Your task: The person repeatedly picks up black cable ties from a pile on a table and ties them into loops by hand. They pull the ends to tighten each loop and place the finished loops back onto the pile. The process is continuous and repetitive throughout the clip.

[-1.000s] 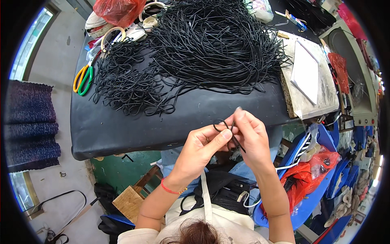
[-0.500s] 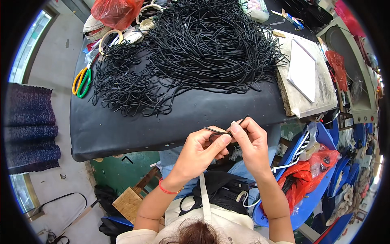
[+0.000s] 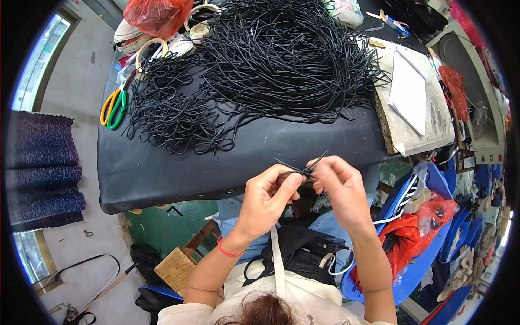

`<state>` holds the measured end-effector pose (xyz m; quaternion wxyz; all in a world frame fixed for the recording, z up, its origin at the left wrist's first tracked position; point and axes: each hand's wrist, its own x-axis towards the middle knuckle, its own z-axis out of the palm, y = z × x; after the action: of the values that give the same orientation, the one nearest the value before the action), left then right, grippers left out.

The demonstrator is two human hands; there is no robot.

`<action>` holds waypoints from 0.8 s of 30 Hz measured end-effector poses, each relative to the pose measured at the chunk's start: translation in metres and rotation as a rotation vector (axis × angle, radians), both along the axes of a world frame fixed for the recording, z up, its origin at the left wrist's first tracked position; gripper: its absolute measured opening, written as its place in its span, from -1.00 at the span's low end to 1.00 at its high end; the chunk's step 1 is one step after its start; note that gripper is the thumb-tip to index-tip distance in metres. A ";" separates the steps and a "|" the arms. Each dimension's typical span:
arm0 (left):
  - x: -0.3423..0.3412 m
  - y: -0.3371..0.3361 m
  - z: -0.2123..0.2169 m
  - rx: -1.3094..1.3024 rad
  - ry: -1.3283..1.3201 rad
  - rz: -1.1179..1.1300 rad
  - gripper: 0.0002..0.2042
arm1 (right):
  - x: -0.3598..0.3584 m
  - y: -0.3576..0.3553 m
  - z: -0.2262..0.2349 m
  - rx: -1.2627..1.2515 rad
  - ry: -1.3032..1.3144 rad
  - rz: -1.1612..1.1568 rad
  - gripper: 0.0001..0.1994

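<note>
Item: one thin, round black cord (image 3: pixel 306 173), bent into a small loop and crossing itself, between the two hands just off the near edge of the padded black table (image 3: pixel 162 179). Its loop side runs roughly left to right; one free end slants up and left, the other up and right, past the right fingertips.

Left hand (image 3: pixel 265 197), bare, red bracelet (image 3: pixel 230 253) at the wrist: thumb pressed against the forefinger, clamped on the cord's loop side — the crossing lies just right of this thumb tip.

Right hand (image 3: pixel 342 187), bare, slightly blurred: fingers curled at the right of the crossing, right beside it; whether they are closed on the cord cannot be told.

On the table, beyond the hands: a large mound of long black cords (image 3: pixel 287 65); to its left, a smaller heap of looped black cords (image 3: pixel 173 116); at the left edge, scissors with one yellow and one green handle (image 3: pixel 124 100); at the right, white sheets (image 3: pixel 407 95) on a pale, stained board (image 3: pixel 436 130).

Low at the right: a blue plastic tub (image 3: pixel 403 292) with red plastic bags (image 3: pixel 403 238) inside
</note>
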<state>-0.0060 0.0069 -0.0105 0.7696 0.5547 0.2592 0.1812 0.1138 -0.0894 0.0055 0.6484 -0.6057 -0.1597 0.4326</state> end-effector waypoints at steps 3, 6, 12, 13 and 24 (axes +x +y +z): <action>0.001 -0.002 0.003 -0.017 -0.019 0.023 -0.84 | -0.003 -0.004 0.002 0.016 -0.067 0.078 -0.87; 0.001 -0.005 0.005 -0.010 0.003 0.060 -0.84 | -0.007 -0.004 0.003 0.052 -0.065 0.064 -0.87; 0.003 -0.005 0.005 -0.039 0.025 0.091 -0.84 | -0.010 -0.005 -0.003 0.083 -0.034 0.052 -0.84; 0.003 -0.005 0.005 -0.035 0.028 0.093 -0.84 | -0.011 -0.004 -0.002 0.082 -0.029 0.043 -0.84; -0.001 0.004 0.004 -0.129 -0.072 0.086 -0.86 | -0.009 0.008 -0.007 0.095 0.048 -0.033 -0.85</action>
<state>-0.0065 0.0111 -0.0063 0.8041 0.4855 0.2659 0.2169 0.1045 -0.0819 -0.0011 0.6870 -0.5663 -0.1546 0.4283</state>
